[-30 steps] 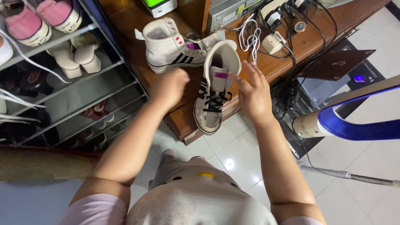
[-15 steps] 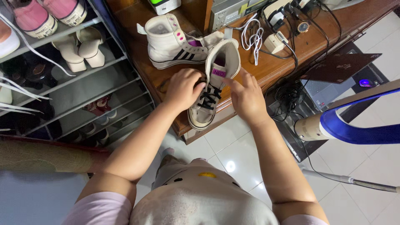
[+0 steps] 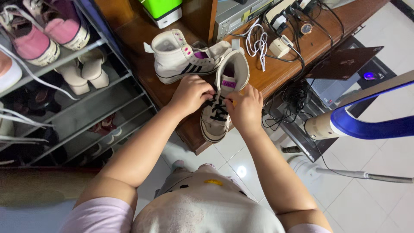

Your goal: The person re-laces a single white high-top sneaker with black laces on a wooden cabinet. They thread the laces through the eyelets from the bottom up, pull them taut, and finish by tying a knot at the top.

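A white high-top sneaker point(image 3: 215, 123) with black laces point(image 3: 218, 108) lies on the front edge of a brown wooden table point(image 3: 280, 71), toe hanging over the edge toward me. My left hand point(image 3: 191, 92) grips the laces at the shoe's left side. My right hand point(image 3: 246, 108) pinches the laces at its right side. Both hands meet over the tongue. The matching white sneaker point(image 3: 179, 56), with black stripes and pink eyelets, lies on its side just behind.
A metal shoe rack point(image 3: 92, 97) at left holds pink sneakers point(image 3: 47, 32) and beige heels point(image 3: 84, 69). White cables point(image 3: 256, 41), a charger and black wires sit at the table's right. A blue and white pole point(image 3: 366, 123) crosses the right side over the tiled floor.
Both hands came together onto the sneaker's laces. The right hand, open and lifted a second ago, now pinches the laces. The left hand moved right onto them.
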